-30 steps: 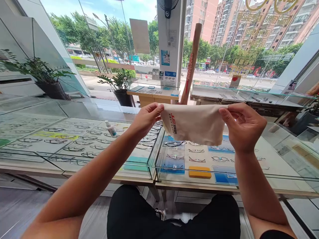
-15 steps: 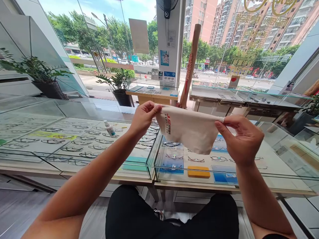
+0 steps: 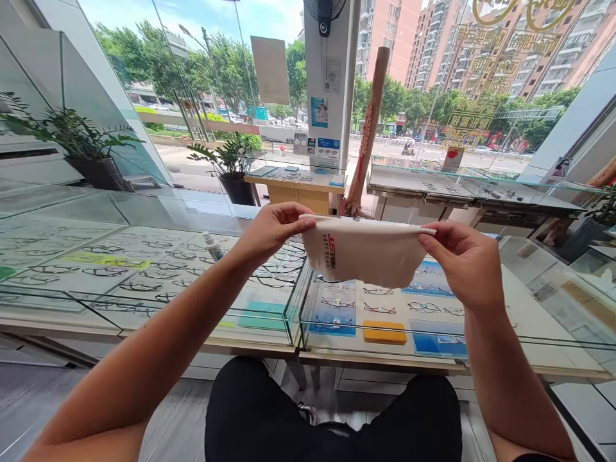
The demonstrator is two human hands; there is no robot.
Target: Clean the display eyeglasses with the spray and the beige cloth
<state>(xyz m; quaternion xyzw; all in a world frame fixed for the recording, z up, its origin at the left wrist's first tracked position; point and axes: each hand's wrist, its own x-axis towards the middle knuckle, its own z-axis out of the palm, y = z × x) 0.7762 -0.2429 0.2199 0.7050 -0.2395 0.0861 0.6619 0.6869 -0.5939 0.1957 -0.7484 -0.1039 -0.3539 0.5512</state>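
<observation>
A pale beige cleaning cloth point(image 3: 370, 253) with red and black print hangs between my two hands over the glass counter. My left hand point(image 3: 282, 231) pinches its upper left corner between thumb and fingers. At the upper right corner, my right hand point(image 3: 459, 260) grips it the same way. The top edge is pulled nearly straight, while the lower part hangs loose with a wavy edge. Left of the cloth, a small white spray bottle point(image 3: 212, 246) stands on the counter, its lower part hidden behind my left arm.
Under the counter glass point(image 3: 293, 346) lie many eyeglasses point(image 3: 423, 307), along with an orange case point(image 3: 384, 332) and a teal box point(image 3: 262, 316). Farther off are potted plants point(image 3: 233, 168), a wooden post point(image 3: 369, 128) and another display case point(image 3: 293, 176) before the windows. My knees are below the counter edge.
Both hands have tilted and the cloth's top edge is lower and more level. Its loose bottom edge hangs higher and more evenly. Both hands still hold the corners.
</observation>
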